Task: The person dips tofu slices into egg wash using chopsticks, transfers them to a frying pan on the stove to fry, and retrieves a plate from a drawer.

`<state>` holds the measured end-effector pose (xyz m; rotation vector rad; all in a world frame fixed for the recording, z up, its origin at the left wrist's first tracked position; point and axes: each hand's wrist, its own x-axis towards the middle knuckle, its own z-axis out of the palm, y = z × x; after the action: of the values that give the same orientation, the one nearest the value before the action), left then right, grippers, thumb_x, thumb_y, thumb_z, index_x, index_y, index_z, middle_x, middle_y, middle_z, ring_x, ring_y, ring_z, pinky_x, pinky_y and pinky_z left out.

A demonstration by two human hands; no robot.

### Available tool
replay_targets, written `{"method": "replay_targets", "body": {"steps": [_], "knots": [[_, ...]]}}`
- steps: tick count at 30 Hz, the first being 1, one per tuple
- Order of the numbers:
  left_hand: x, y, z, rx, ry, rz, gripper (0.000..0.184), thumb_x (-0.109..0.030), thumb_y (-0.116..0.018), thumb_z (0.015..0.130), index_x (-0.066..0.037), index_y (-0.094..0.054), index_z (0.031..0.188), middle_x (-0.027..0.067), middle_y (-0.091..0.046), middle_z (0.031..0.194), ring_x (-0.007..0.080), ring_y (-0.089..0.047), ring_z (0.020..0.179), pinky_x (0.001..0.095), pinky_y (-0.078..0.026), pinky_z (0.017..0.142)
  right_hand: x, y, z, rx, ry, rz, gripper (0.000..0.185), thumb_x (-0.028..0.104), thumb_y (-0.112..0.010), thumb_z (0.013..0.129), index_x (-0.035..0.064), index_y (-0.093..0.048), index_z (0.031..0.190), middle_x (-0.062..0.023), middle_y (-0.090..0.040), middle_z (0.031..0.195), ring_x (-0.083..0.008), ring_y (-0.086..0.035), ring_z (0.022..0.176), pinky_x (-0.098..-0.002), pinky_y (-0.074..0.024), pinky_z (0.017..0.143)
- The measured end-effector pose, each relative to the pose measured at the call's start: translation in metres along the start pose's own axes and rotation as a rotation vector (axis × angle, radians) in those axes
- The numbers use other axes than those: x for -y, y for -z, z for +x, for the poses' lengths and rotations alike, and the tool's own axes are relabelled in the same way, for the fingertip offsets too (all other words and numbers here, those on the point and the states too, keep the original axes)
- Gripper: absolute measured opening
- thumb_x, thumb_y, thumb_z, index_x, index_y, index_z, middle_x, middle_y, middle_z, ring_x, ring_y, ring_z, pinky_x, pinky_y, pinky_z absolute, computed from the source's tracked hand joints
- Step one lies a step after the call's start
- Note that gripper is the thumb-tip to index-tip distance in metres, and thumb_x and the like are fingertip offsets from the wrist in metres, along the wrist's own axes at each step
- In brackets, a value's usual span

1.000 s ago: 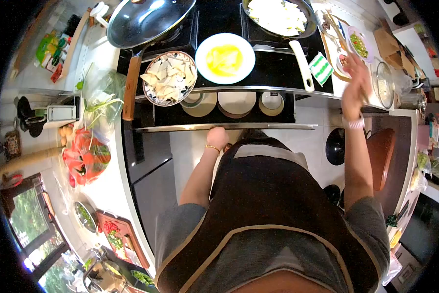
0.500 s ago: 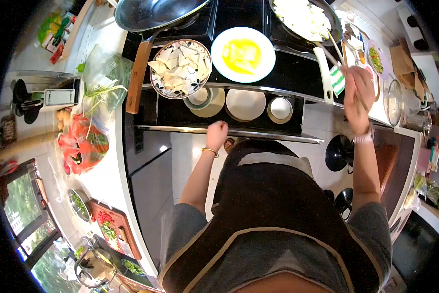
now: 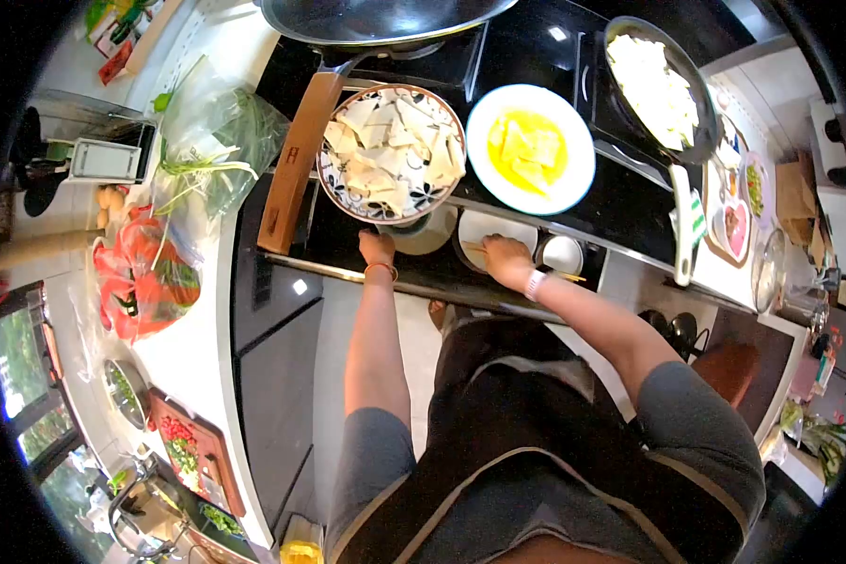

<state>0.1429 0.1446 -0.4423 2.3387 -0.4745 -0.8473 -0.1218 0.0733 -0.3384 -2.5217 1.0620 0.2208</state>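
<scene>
Both my hands are over the open drawer (image 3: 423,293) below the stove. My left hand (image 3: 377,248) is closed at a bowl (image 3: 410,227) partly under the patterned plate's edge; its fingertips are hidden. My right hand (image 3: 507,261) is closed round chopsticks (image 3: 474,247), over a large white bowl (image 3: 484,226). To its right is a small white bowl (image 3: 563,254). Above my hands, the patterned plate (image 3: 329,190) bears pale, flat pieces, and a white plate (image 3: 580,179) holds pieces in yellow liquid.
A wok (image 3: 385,19) with a wooden handle (image 3: 299,164) is at the upper left. The pan (image 3: 707,132) at the upper right holds pale pieces. Bags of vegetables (image 3: 150,273) and a cutting board (image 3: 218,461) lie on the left counter.
My left hand has moved from the drawer's front edge into the drawer. My right hand has come down from the right counter side to the bowls with the chopsticks. The view has shifted.
</scene>
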Motion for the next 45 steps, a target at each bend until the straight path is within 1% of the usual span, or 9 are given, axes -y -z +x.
{"method": "replay_targets", "body": {"steps": [3,5,7,9,14,19,30,32,45], "knots": [[0.06,-0.035,0.065,0.141,0.023,-0.033,0.037,-0.018,-0.06,0.084,0.006,-0.05,0.111,0.0224,-0.062,0.101,0.0358,-0.061,0.093,0.0456,-0.052,0.074,-0.032,-0.072,0.084,0.315,0.57,-1.431,0.013,0.013,-0.051,0.086,0.003,-0.059,0.082,-0.0113,-0.057,0.073,-0.0228,-0.052,0.057,-0.0347,-0.0433,0.051],[0.013,-0.014,0.045,0.298,0.464,-0.478,0.041,-0.029,-0.055,0.087,-0.005,-0.05,0.12,0.0137,-0.062,0.109,0.0313,-0.06,0.1,0.0439,-0.05,0.078,-0.036,-0.096,0.127,0.491,0.758,-1.967,0.014,0.013,-0.051,0.086,0.0022,-0.058,0.08,-0.0103,-0.055,0.07,-0.0193,-0.049,0.054,-0.0321,-0.0406,0.048],[0.059,-0.051,0.078,0.326,0.448,-0.925,0.046,-0.043,-0.047,0.087,-0.016,-0.05,0.125,0.0074,-0.058,0.12,0.0281,-0.056,0.107,0.047,-0.047,0.082,-0.039,-0.115,0.151,0.458,0.461,-1.477,0.013,0.013,-0.051,0.085,0.0022,-0.057,0.08,-0.0103,-0.055,0.07,-0.0186,-0.048,0.053,-0.0313,-0.0396,0.048],[0.129,-0.092,0.137,0.678,0.404,-1.3,0.044,-0.05,-0.049,0.086,-0.02,-0.052,0.118,0.0044,-0.063,0.107,0.0247,-0.061,0.089,0.0463,-0.051,0.065,-0.043,-0.127,0.166,0.416,0.248,-1.11,0.013,0.013,-0.052,0.085,0.0023,-0.057,0.08,-0.0103,-0.054,0.069,-0.0179,-0.047,0.053,-0.0306,-0.0386,0.047],[0.05,-0.047,0.082,0.453,0.446,-0.743,0.06,-0.063,-0.036,0.083,-0.022,-0.051,0.124,0.0028,-0.059,0.119,0.0294,-0.057,0.101,0.057,-0.044,0.068,-0.059,-0.147,0.186,0.357,-0.059,-0.693,0.012,0.014,-0.053,0.083,0.0024,-0.055,0.08,-0.0102,-0.054,0.069,-0.0162,-0.045,0.052,-0.0287,-0.0362,0.045],[0.051,-0.051,0.093,0.406,0.512,-0.992,0.045,-0.045,-0.043,0.088,-0.014,-0.053,0.118,0.0107,-0.065,0.104,0.0308,-0.064,0.082,0.0461,-0.049,0.047,-0.079,-0.157,0.186,0.274,-0.397,0.122,0.012,0.014,-0.054,0.082,0.0024,-0.054,0.081,-0.0102,-0.053,0.068,-0.0145,-0.043,0.051,-0.0269,-0.0337,0.043],[0.023,-0.041,0.075,0.182,0.509,-1.344,0.033,-0.024,-0.053,0.089,0.001,-0.057,0.11,0.0186,-0.065,0.097,0.034,-0.066,0.074,0.0486,-0.058,0.049,-0.043,-0.072,0.108,0.373,-0.689,1.099,0.015,0.016,-0.057,0.078,0.0026,-0.051,0.081,-0.0101,-0.052,0.067,-0.0107,-0.039,0.048,-0.0228,-0.0283,0.04],[0.029,-0.042,0.077,0.309,0.405,-0.948,0.061,-0.061,-0.035,0.084,-0.023,-0.044,0.131,0.004,-0.057,0.123,0.0286,-0.06,0.1,0.0504,-0.052,0.066,-0.029,-0.04,0.086,0.323,-0.717,1.2,0.015,0.015,-0.057,0.078,0.0032,-0.05,0.082,-0.0099,-0.052,0.067,-0.0103,-0.039,0.048,-0.0232,-0.0272,0.039],[0.053,-0.058,0.101,0.541,0.254,-1.239,0.062,-0.054,-0.029,0.088,-0.012,-0.041,0.133,0.011,-0.048,0.13,0.0309,-0.051,0.113,0.0491,-0.05,0.084,-0.074,0.018,-0.021,0.098,-0.841,1.546,0.012,0.017,-0.059,0.085,0.005,-0.058,0.086,-0.0032,-0.053,0.066,-0.0067,-0.036,0.045,-0.0185,-0.0262,0.042]]}}
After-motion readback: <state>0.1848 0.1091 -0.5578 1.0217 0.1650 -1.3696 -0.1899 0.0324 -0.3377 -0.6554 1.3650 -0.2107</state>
